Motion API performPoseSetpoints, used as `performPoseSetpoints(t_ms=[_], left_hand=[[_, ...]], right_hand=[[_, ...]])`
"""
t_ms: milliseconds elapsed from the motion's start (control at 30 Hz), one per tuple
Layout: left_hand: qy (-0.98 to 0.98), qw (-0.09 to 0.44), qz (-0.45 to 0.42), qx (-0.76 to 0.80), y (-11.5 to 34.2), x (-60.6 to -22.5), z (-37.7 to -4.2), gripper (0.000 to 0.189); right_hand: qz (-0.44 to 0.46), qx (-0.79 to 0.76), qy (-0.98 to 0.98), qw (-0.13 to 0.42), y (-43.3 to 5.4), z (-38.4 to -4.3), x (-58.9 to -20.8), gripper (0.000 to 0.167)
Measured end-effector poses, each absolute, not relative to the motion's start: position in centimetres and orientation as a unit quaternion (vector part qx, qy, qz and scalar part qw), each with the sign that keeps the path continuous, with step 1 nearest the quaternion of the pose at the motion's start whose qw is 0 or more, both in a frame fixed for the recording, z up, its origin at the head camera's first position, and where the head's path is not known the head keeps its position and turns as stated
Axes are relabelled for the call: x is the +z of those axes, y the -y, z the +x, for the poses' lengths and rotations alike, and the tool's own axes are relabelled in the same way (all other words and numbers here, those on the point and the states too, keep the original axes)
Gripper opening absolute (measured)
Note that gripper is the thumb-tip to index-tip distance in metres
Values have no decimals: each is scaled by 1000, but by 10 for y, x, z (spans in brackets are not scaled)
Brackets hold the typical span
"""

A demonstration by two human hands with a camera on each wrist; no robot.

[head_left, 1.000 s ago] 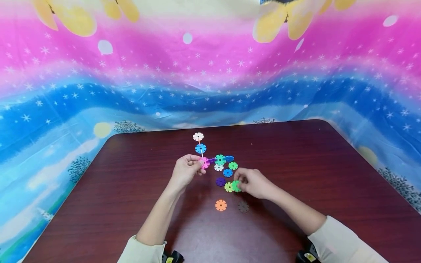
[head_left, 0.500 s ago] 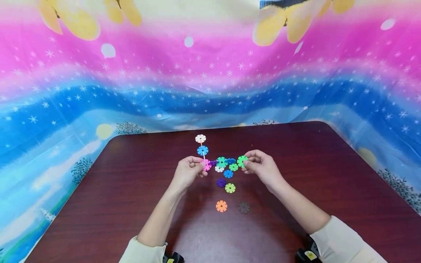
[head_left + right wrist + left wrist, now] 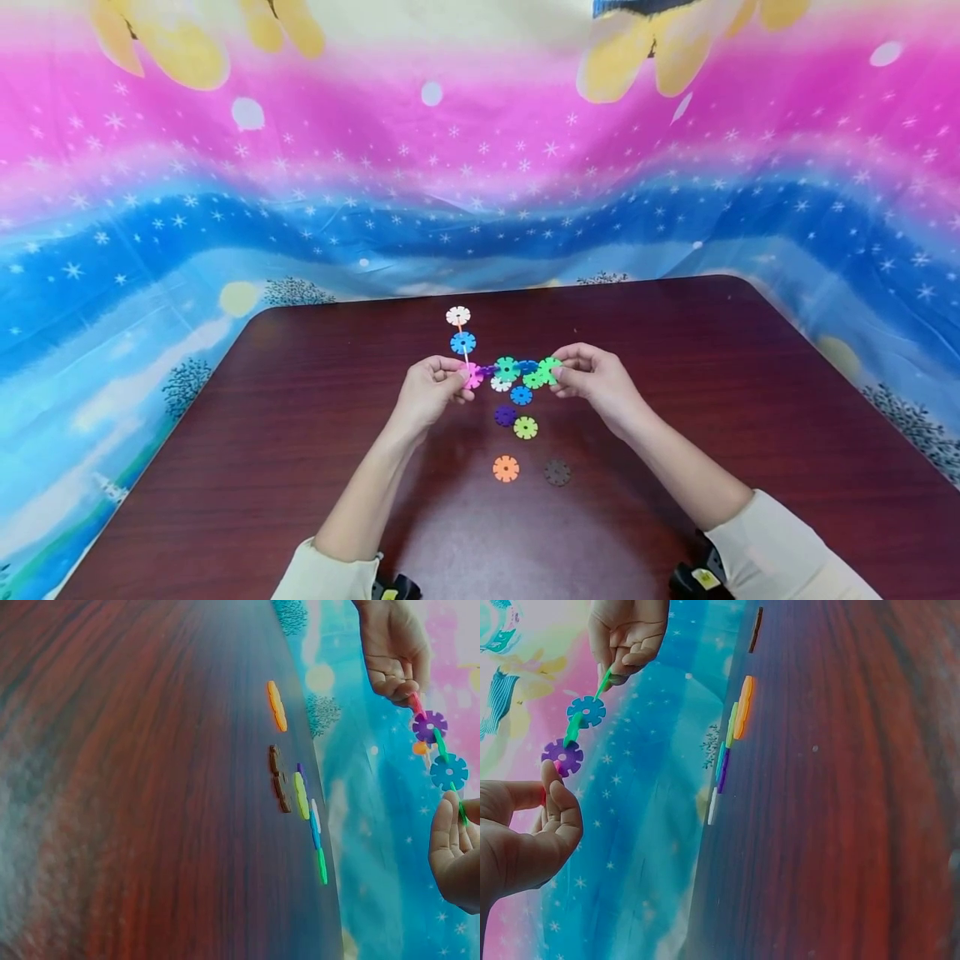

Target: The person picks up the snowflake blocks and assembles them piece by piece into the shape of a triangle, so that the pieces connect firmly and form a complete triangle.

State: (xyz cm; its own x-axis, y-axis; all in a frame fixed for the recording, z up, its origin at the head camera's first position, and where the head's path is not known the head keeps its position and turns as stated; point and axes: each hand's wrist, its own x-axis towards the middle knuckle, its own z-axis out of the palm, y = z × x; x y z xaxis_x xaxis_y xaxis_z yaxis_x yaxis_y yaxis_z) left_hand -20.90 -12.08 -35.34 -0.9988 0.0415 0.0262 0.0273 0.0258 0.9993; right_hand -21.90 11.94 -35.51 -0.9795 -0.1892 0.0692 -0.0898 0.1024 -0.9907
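Note:
My left hand [image 3: 431, 392] pinches a pink notched disc [image 3: 472, 377] between thumb and fingers. From it a chain of interlocked discs runs rightward: a purple disc [image 3: 562, 757], a green disc [image 3: 506, 368] and a blue disc [image 3: 448, 772]. Another branch rises from the pink disc, with a blue disc [image 3: 462, 342] and a white disc [image 3: 458, 316] at its end. With thumb and fingertips, my right hand [image 3: 600, 383] holds a bright green disc [image 3: 550, 371], its edge right at the rim of the chain's blue disc. Both wrist views show the chain raised above the table.
Loose discs lie flat on the dark wooden table [image 3: 337, 350]: white [image 3: 500, 384], green [image 3: 533, 382], blue [image 3: 521, 396], purple [image 3: 505, 416], yellow-green [image 3: 526, 427], orange [image 3: 506, 468] and brown [image 3: 557, 472]. A patterned cloth [image 3: 480, 167] hangs behind the table.
My right hand has lifted the bright green disc from beside the yellow-green one and brought it up and left to the chain's blue disc. My left hand has stayed nearly still.

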Motion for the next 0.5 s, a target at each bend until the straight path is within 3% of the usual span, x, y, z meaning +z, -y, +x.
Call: performPoseSetpoints(t_ms=[500], left_hand=[[-721,9,34,692,118,-354,-211,13]], right_hand=[[-111,-651,-751,34,-121,-222,-354,26]])
